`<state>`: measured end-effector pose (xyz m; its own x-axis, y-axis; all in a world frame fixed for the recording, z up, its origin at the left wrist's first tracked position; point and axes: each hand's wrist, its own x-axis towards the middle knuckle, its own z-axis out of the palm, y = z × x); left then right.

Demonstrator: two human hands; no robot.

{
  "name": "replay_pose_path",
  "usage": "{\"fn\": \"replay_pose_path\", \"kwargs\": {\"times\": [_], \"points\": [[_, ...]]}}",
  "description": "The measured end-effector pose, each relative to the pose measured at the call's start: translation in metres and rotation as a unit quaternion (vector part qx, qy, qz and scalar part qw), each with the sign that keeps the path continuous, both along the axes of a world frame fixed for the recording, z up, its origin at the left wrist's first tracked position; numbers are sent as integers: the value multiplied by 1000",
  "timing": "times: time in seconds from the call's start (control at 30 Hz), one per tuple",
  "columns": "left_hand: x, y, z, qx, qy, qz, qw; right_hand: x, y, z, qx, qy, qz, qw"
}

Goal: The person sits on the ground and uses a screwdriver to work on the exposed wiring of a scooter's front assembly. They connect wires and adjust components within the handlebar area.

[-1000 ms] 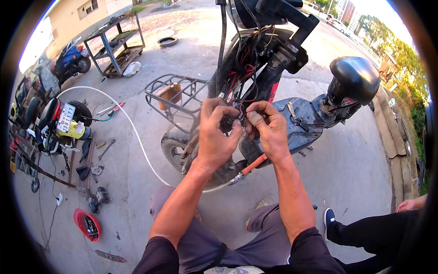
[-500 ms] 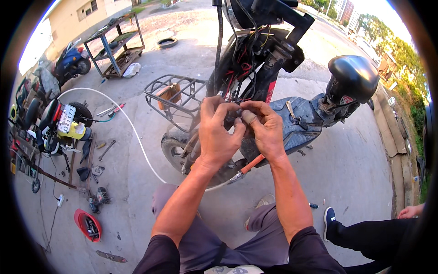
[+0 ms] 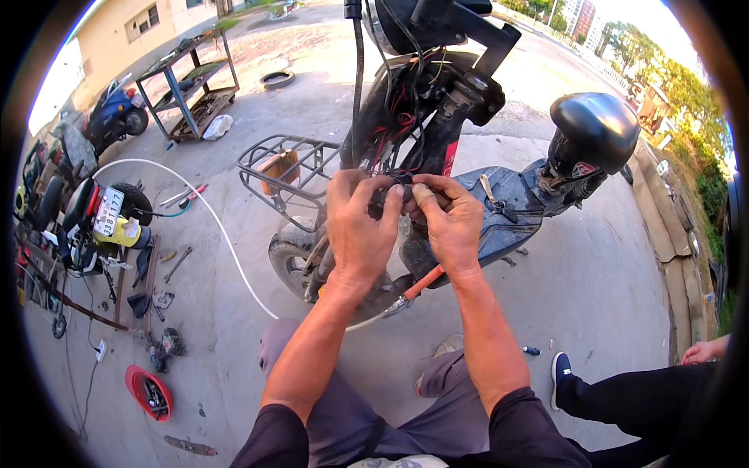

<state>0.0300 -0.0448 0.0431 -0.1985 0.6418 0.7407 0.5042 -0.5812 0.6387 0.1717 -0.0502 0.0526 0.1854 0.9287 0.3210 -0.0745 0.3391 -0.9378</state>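
Both my hands are raised in front of a scooter (image 3: 499, 204) with its front cover off. My left hand (image 3: 360, 234) pinches a small black part (image 3: 405, 179) between thumb and index finger. From the other side, my right hand (image 3: 452, 230) grips the same part, its thumb and index finger close together. My fingers hide most of the part, so its exact kind is unclear. Just beyond my fingertips, red and black wires (image 3: 403, 125) hang from the scooter's opened front. An orange-handled tool (image 3: 425, 281) on a white hose (image 3: 222, 226) lies below my right hand.
A metal rack (image 3: 287, 165) juts from the scooter's front. At left lie a wrench (image 3: 179, 264), a drill (image 3: 165, 349) and a red bowl-shaped container (image 3: 136, 382) of tools, near parked two-wheelers. A steel trolley (image 3: 187, 93) stands behind. At right, another person's leg (image 3: 624, 402) reaches in.
My left thumb has moved up toward the index finger against the small black part. My right hand keeps its grip. The whole view has shifted slightly, moving the scooter left in the picture.
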Motion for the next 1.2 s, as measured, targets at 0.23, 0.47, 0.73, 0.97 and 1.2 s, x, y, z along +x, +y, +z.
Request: {"fn": "replay_pose_path", "kwargs": {"times": [0.23,0.47,0.73,0.97,1.2], "points": [[-3,3,-2,-11,-5,-31,999,8,-1,-1,3,-18,11,1000],[-6,1,1,-12,4,-51,999,16,1,-1,-20,47,46,998],[-1,2,-1,51,17,-45,998,18,4,-10,-25,81,68,994],[1,3,-2,91,50,-10,995,16,-1,2,-36,64,64,995],[1,0,-5,161,156,26,974,25,3,-3,-90,-17,99,991]]}}
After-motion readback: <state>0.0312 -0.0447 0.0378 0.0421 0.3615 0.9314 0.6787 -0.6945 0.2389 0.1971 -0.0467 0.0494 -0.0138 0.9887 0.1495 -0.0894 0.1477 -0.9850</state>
